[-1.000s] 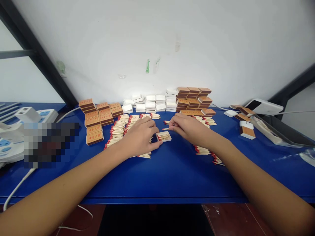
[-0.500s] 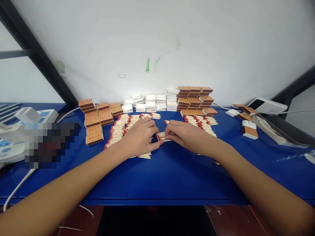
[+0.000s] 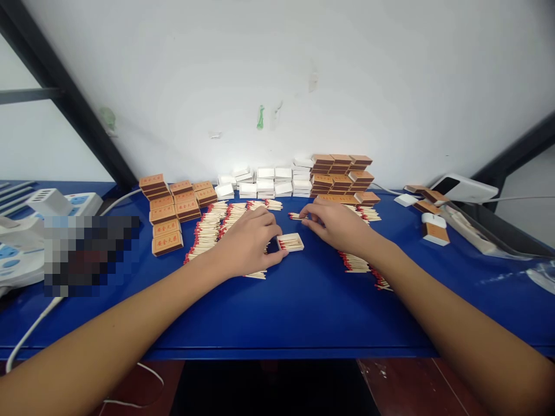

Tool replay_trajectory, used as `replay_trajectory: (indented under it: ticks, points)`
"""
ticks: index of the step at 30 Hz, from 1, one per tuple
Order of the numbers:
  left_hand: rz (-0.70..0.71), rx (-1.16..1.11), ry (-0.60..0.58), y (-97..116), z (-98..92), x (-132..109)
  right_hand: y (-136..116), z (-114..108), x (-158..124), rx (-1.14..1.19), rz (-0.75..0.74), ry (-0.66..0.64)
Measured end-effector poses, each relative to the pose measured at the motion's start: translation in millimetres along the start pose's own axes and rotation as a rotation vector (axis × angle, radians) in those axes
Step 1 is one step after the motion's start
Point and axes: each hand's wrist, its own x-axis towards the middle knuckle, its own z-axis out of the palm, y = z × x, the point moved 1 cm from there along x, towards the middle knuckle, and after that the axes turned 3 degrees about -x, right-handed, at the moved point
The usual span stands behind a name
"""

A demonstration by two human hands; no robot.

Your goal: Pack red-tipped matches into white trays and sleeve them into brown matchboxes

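A small white matchbox tray holding a few red-tipped matches lies on the blue table. My left hand rests curled beside the tray, thumb and fingers touching its left end. My right hand is a little behind and right of the tray, fingertips pinched on loose matches lying there. Rows of loose matches spread under and left of my left hand; more matches lie under my right wrist.
Brown matchbox sleeves are stacked at the left and back right. White inner trays line the wall. Power strips and cables sit far left; a white device and stray boxes far right.
My right hand went to the tray half a second ago, then drew back up and right to the loose matches behind it. My left hand stayed by the tray.
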Motion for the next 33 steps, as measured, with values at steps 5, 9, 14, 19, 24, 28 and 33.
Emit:
replay_trajectory:
  ticks: [5, 9, 14, 19, 24, 28, 33]
  points:
    - [-0.009, 0.002, -0.006, -1.0, -0.2, -0.5, 1.3, 5.1, 2.7, -0.031, 0.026, -0.021]
    - [-0.015, 0.003, -0.015, -1.4, -0.2, -0.3, 2.5, 6.4, 3.7, -0.026, 0.033, -0.001]
    - [-0.010, 0.005, -0.019, -1.1, 0.1, -0.1, 5.1, 8.1, 5.5, -0.021, 0.067, -0.031]
    - [-0.013, 0.004, -0.021, -0.8, -0.5, -1.0, 5.7, 8.7, 6.0, -0.005, 0.061, -0.009]
    - [-0.011, 0.000, -0.024, -0.6, -0.5, -1.1, 6.9, 9.6, 6.3, 0.000, 0.067, -0.020]
    - [-0.008, 0.001, -0.018, -0.9, 0.3, -0.8, 7.3, 9.2, 6.5, 0.003, 0.054, -0.018]
    - [-0.015, -0.005, -0.027, -1.2, 0.3, -0.6, 5.6, 7.4, 6.7, 0.014, 0.072, -0.045]
